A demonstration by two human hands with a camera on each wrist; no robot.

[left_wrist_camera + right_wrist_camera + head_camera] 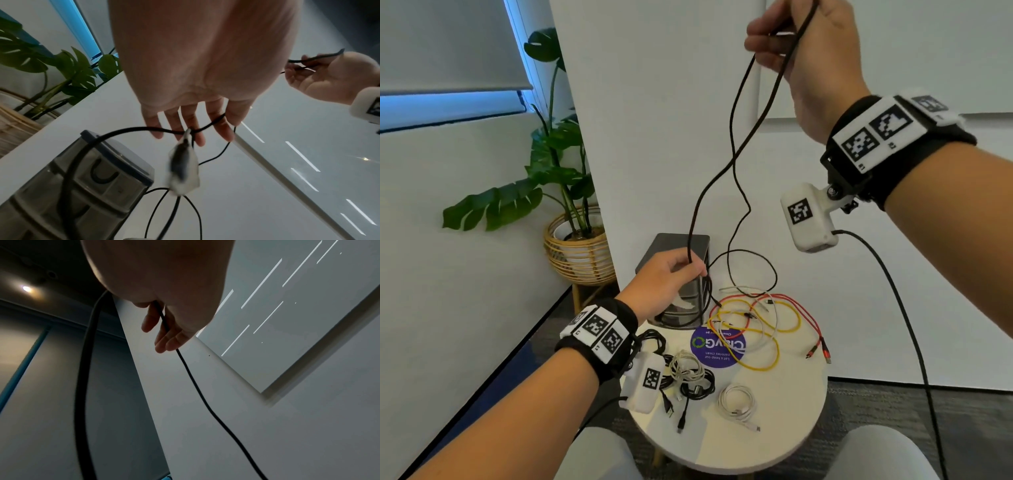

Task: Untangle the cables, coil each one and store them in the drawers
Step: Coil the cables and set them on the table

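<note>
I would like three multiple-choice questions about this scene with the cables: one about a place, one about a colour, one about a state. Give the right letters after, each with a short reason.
1. Where does the drawer unit stand?
A. on the floor by the plant
B. at the far edge of the round table
C. on the person's lap

2. What colour is the cable stretched between the two hands?
A. black
B. yellow
C. white

3. What is the state of the red cable?
A. coiled neatly
B. stored in a drawer
C. lying loose, tangled with the yellow cable

Answers: 1 B, the unit sits on the tabletop near the wall. 2 A, the black cable runs from the right hand down to the left hand. 3 C, its loops cross the yellow ones on the table.
</note>
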